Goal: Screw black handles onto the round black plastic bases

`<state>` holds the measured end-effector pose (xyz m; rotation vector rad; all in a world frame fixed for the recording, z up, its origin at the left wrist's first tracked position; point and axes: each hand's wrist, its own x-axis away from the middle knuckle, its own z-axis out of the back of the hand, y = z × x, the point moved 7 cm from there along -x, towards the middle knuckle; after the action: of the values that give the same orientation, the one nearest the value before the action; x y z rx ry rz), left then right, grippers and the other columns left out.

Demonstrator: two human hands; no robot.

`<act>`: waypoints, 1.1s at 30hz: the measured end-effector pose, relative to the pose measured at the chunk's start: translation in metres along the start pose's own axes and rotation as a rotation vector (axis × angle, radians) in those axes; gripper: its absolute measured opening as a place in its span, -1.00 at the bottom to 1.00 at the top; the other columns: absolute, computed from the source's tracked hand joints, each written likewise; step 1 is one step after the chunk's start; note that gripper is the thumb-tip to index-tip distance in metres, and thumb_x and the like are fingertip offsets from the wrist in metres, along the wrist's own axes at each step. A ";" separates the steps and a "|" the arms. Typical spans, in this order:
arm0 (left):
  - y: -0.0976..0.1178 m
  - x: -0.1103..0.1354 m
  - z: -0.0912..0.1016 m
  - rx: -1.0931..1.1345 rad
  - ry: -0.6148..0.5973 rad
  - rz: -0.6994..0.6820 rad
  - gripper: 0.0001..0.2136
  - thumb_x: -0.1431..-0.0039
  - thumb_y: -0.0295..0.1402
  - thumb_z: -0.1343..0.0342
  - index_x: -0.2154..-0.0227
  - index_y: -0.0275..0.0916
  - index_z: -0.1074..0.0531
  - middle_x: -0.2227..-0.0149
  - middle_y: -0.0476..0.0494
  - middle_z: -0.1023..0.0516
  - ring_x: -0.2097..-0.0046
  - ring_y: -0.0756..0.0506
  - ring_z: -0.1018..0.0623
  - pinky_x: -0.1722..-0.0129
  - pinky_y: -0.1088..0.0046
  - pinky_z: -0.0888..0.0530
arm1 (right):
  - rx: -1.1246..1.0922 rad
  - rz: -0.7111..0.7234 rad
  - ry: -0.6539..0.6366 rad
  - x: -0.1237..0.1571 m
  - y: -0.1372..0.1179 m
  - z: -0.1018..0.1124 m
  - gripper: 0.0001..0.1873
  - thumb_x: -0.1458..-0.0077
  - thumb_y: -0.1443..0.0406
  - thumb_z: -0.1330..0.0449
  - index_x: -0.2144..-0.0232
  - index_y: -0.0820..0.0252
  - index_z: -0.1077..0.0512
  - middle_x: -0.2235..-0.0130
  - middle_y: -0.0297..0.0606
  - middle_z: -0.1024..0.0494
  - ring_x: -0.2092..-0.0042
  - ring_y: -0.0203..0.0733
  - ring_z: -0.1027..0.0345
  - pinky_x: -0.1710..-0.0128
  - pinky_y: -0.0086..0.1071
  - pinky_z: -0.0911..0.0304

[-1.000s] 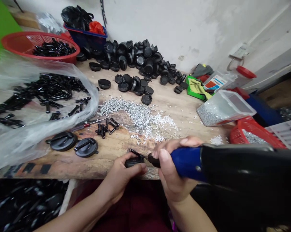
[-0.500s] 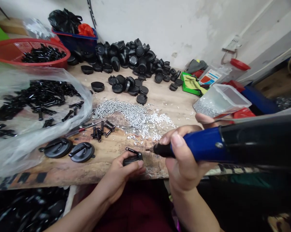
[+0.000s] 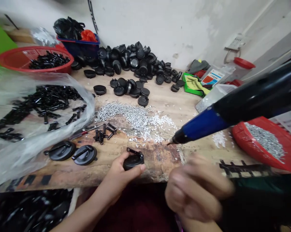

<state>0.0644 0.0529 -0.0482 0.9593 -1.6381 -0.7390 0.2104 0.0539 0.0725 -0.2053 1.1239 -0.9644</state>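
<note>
The left hand (image 3: 117, 172) clamps a black suction-cup mount (image 3: 133, 163), its metal lever lying crosswise, at the tabletop's (image 3: 157, 161) front edge; the blurred, empty right hand (image 3: 196, 190) sits well apart, nearer a blue-and-black electric screwdriver (image 3: 203, 122).

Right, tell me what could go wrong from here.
The electric screwdriver hangs clear of the right hand, its bit tip just above the bench, so a swing could catch that hand or scatter the loose silver screws. The red basket of screws looks tilted near the bench edge and might spill. The black suction cup in the left hand could slip and knock nearby parts.
</note>
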 end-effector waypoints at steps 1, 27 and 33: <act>0.006 0.001 0.001 -0.057 0.000 -0.055 -0.71 0.09 -0.38 -0.27 0.25 -0.25 -0.42 0.31 -0.06 -0.52 0.26 -0.08 -0.50 0.18 0.39 -0.44 | 0.007 0.061 -0.039 0.003 -0.005 -0.009 -0.80 -0.10 0.19 -0.19 0.19 0.07 -0.43 0.28 -0.25 -0.42 0.27 -0.18 -0.38 0.30 -0.21 -0.45; 0.083 0.094 0.207 -1.061 0.861 -0.593 -0.73 -0.10 -0.19 -0.12 0.18 -0.18 -0.51 0.13 -0.18 -0.44 0.08 -0.20 -0.46 0.02 0.26 -0.37 | 0.031 0.235 -0.821 0.009 -0.057 -0.228 -0.77 -0.18 0.39 -0.06 0.13 0.19 -0.41 0.08 -0.08 -0.38 0.13 -0.11 -0.33 0.18 -0.24 -0.34; 0.082 0.054 0.209 -1.482 0.794 -0.602 -0.73 -0.23 -0.23 0.03 0.22 -0.20 -0.53 0.04 -0.22 -0.43 0.06 -0.23 -0.41 0.06 0.25 -0.41 | 0.172 0.342 -0.802 0.014 -0.048 -0.250 -0.79 -0.20 0.43 0.00 0.34 0.20 -0.43 0.28 -0.17 -0.43 0.25 -0.12 -0.32 0.31 -0.29 -0.32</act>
<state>-0.1627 0.0463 -0.0071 0.4354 0.1253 -1.3912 -0.0221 0.0925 -0.0241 -0.2218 0.3180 -0.5734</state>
